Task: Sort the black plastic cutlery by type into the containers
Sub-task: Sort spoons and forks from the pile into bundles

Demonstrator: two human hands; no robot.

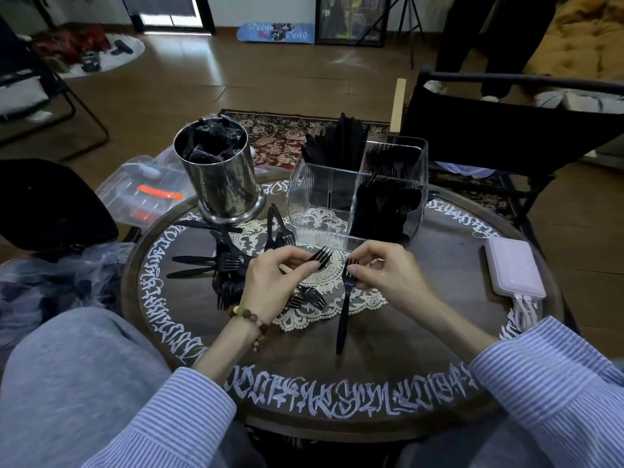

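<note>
**Two forks held over the round table**

My left hand pinches a black fork near its head between thumb and curled fingers, tines pointing up and away toward the clear divided container. My right hand pinches a second fork just below its tines; the handle hangs down toward me, its end over the dark table. The two fork heads lie near each other, not touching, above the lace doily.

To the left of my left hand a loose pile of cutlery lies on the table, mostly forks with some knives at its outer edge. The clear container stands just beyond my hands: its near-left section holds nothing I can make out, the near-right and far sections hold black cutlery standing upright. A steel canister stands left of it, filled with black pieces in wrappers.

A pink power bank lies at the table's right edge. A bead bracelet circles my left wrist.
</note>
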